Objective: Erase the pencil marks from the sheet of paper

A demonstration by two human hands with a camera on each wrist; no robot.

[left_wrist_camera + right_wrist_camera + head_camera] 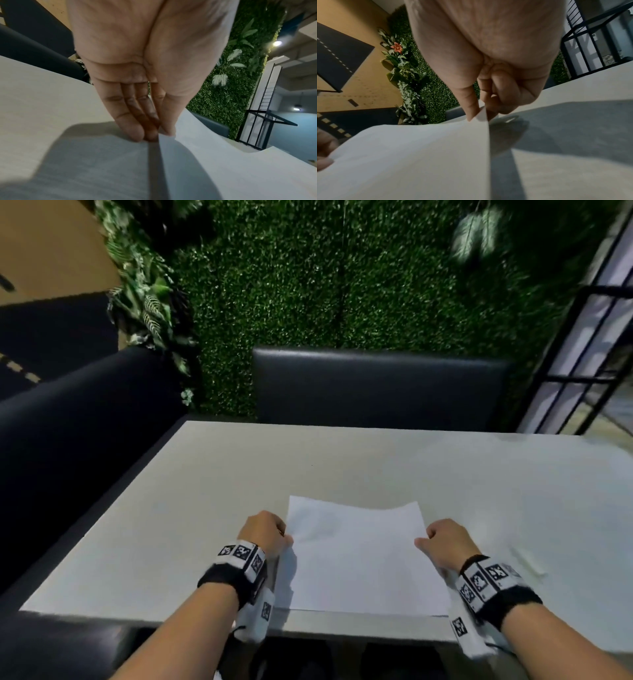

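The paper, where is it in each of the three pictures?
Head view: the sheet of paper lies low in the middle, on the table, between the left hand and the right hand, which pinch its side edges.
Left wrist view: it fills the lower right, its edge pinched at the fingers.
Right wrist view: it fills the lower left, under the thumb.
Shared landmark: the green plant wall, at the back in all three.

Both forearms are bare, with no sleeves in view. The left wrist (236, 571) carries a black fabric band topped by a white block bearing black-and-white square fiducial markers, with a white housing hanging beneath and 1 thin dark cable at its lower end. The right wrist (496, 587) carries a matching black band, marker block and white housing, also marked.
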